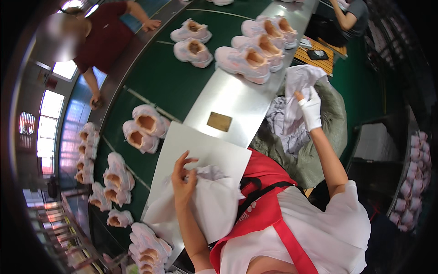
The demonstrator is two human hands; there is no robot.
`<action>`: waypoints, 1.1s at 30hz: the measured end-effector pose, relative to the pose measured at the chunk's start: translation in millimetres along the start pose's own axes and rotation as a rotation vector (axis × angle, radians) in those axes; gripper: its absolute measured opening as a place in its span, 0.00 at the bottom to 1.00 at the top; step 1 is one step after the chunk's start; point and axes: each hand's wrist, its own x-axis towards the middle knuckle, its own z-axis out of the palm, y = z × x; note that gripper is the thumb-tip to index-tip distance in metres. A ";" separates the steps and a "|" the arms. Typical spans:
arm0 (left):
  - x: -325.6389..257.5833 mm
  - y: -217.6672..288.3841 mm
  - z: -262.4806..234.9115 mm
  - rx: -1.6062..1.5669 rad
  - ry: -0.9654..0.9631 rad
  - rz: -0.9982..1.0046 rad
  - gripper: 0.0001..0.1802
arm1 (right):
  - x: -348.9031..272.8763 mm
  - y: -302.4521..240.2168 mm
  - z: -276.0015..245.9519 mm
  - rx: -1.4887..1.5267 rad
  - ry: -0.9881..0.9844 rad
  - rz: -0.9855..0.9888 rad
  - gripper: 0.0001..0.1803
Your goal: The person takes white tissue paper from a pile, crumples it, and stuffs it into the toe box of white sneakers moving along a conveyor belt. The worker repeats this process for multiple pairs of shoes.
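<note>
Over on the right, the gloved right hand seems to have its fingers closed on crumpled paper above the sack. The left hand curls loosely over white sheets; I can't tell if it grips. Some paper is out, more remains; the far shoes look unfilled.

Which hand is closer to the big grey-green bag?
Right. The right hand is over the open bag; the left hand is farther away, over the flat white sheet.
</note>
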 end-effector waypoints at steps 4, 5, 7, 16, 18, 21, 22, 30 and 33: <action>-1.4 31.1 15.0 -0.035 -0.032 0.094 0.41 | -70.9 -135.7 72.9 0.000 -0.725 -0.203 0.17; -1.4 35.0 15.2 -0.071 -0.032 0.115 0.43 | -82.1 -158.4 89.1 -0.031 -0.835 -0.421 0.18; -6.1 37.1 9.2 -0.297 0.210 0.137 0.27 | -89.0 -188.1 115.7 0.007 -1.033 -0.331 0.18; -43.3 2.3 -49.7 -0.299 0.565 -0.058 0.15 | -113.6 -197.1 171.8 0.328 -1.291 -0.245 0.15; -43.9 -5.1 -50.9 -0.320 0.560 0.021 0.14 | -121.6 -190.9 177.4 0.293 -1.368 -0.170 0.15; -49.6 -18.7 -63.9 -0.191 0.713 -0.059 0.14 | -116.4 -178.5 187.3 0.171 -1.404 -0.040 0.14; -51.9 -23.1 -68.3 -0.296 0.727 -0.065 0.13 | -112.1 -174.5 192.0 0.164 -1.412 0.059 0.14; -89.5 9.7 -79.5 0.496 0.323 0.157 0.12 | -96.2 -190.9 212.3 0.163 -1.197 -0.324 0.15; -84.0 42.1 -67.3 0.692 0.249 0.465 0.12 | -111.7 -215.3 215.6 0.112 -1.414 -0.435 0.14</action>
